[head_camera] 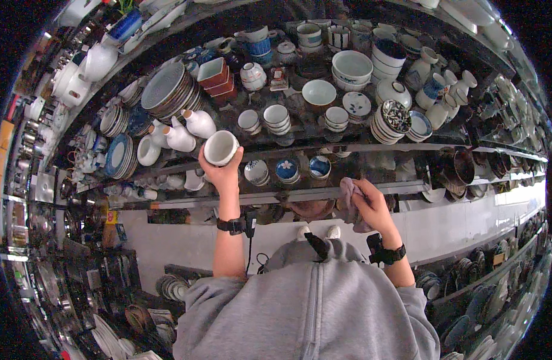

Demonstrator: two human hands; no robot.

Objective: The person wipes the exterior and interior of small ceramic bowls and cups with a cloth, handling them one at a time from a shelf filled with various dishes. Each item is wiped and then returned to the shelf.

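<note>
With my left hand (222, 173) I grip a white ceramic cup (221, 148), its open top facing the camera, above the front edge of a dark shelf. White bottles with cork stoppers (180, 137) stand just left of the cup. My right hand (371, 204) pinches a crumpled greyish-purple cloth (350, 200) in front of the shelf edge, apart from the crockery. Stacked small white cups (276, 118) stand on the shelf between and beyond my hands. Below them, on a lower shelf, are small blue-patterned dishes (287, 171).
Large stacked plates (163, 85) and square red-brown bowls (213, 74) stand at the back left. Patterned dishes (390, 120) and ceramic flasks (440, 110) crowd the right. The lower shelf's metal edge (298, 195) runs before me; more crockery-laden shelves stand behind me on both sides.
</note>
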